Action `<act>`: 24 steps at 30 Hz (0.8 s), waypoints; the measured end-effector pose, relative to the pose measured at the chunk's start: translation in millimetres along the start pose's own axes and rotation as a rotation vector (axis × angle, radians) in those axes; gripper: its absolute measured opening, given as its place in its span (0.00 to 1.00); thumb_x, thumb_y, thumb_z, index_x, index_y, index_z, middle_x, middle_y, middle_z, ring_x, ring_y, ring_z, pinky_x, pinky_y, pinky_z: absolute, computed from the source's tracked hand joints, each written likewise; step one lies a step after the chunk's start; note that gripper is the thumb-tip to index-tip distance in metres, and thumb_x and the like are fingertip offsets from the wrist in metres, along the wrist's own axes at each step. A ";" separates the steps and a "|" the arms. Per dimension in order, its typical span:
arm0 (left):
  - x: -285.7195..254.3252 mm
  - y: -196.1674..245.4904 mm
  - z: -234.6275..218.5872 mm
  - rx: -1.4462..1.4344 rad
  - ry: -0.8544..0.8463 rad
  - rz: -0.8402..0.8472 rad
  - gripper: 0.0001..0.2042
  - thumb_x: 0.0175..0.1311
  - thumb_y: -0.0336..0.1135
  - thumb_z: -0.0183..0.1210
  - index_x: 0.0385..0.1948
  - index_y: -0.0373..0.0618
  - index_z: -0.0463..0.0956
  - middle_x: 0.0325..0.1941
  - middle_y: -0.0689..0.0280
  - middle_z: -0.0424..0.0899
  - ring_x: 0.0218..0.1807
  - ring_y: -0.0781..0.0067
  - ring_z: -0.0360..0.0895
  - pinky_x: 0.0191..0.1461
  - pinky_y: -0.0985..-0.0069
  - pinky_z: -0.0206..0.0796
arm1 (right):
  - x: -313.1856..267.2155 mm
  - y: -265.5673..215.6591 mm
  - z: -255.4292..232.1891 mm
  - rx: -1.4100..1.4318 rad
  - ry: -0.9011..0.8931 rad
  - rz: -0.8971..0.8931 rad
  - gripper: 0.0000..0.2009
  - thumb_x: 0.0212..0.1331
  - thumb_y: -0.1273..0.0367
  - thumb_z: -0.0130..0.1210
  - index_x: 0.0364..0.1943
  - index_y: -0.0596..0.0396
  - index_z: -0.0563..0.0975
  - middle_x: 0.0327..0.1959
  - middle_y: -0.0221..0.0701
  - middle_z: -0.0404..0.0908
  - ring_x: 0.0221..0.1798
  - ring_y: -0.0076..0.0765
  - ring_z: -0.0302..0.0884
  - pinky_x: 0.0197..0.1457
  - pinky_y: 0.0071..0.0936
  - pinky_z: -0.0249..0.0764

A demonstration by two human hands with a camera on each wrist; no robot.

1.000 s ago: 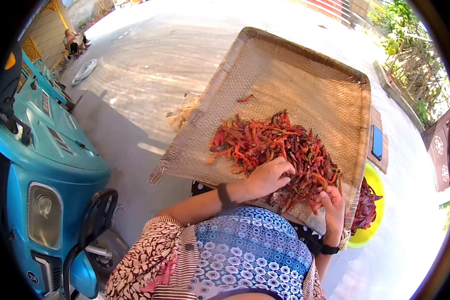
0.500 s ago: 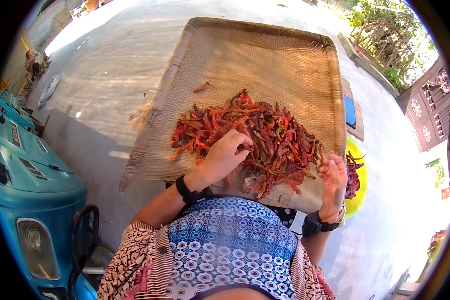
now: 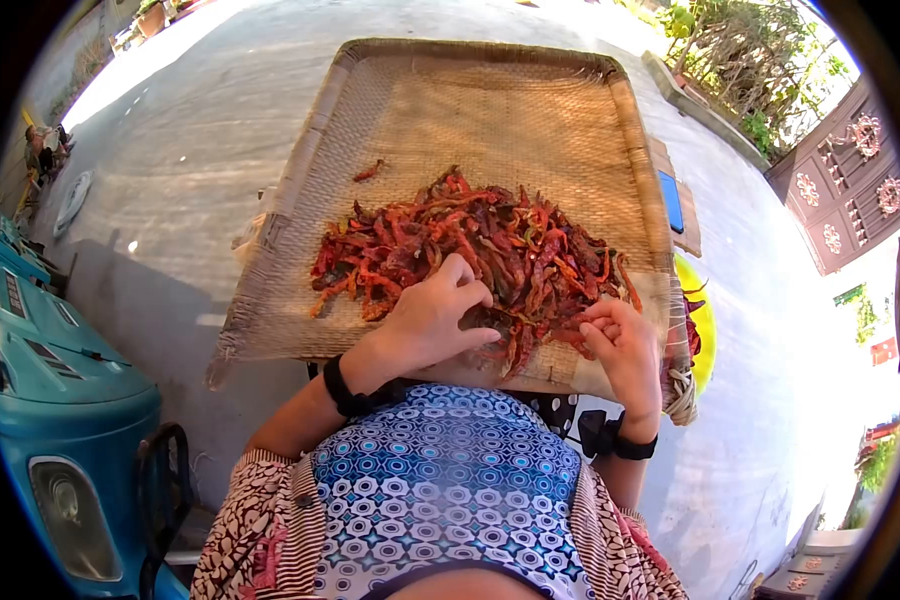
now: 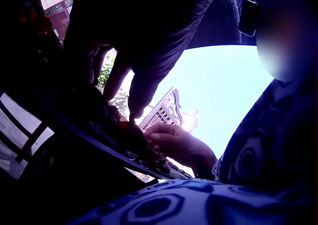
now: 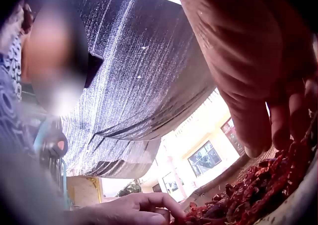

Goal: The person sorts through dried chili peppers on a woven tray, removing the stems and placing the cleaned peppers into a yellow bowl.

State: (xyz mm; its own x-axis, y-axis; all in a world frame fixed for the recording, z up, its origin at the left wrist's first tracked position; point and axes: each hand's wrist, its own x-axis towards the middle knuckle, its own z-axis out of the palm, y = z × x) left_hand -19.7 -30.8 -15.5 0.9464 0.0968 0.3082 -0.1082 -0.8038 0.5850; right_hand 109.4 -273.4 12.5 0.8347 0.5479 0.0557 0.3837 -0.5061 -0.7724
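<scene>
A heap of wrinkled dried red chili peppers (image 3: 410, 245) lies on a woven tray (image 3: 490, 110) with raised edges. My left hand (image 3: 425, 310) reaches over the near side of the heap, thumb and fingers apart; in the left wrist view its fingertips point down at the chilies. My right hand (image 3: 625, 350) is at the heap's right end, thumb and bent fingers together at a blurred red dried chili (image 3: 570, 336). In the right wrist view, its fingers hang over the chilies (image 5: 248, 195). A single chili (image 3: 369, 171) lies apart toward the tray's far left.
Right of the tray, a yellow basin (image 3: 703, 335) holds dark red peppers (image 3: 692, 315), and a blue phone (image 3: 671, 202) lies on a board (image 3: 688, 222). A teal vehicle (image 3: 80, 420) stands at left. Far left, a person (image 3: 45, 150) sits by a wall.
The head view has shifted, so the tray sits further left. My left hand has opened its thumb away from the fingers. My right hand has moved from the tray's right edge inward to the chilies.
</scene>
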 end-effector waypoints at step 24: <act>2.7 -4.5 15.7 -0.045 0.005 0.021 0.06 0.59 0.33 0.61 0.32 0.43 0.75 0.39 0.63 0.70 0.36 0.60 0.77 0.38 0.67 0.73 | 1.9 -5.8 47.7 -0.248 -0.103 -0.409 0.11 0.51 0.75 0.57 0.40 0.51 0.79 0.35 0.33 0.75 0.37 0.35 0.78 0.39 0.30 0.73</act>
State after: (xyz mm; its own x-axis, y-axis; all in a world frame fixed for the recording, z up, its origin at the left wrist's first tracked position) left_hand -11.8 -36.1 -29.1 0.9422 0.0830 0.3246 -0.1421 -0.7785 0.6113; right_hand 90.0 -237.6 -13.0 0.5572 0.7917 0.2505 0.7650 -0.3721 -0.5256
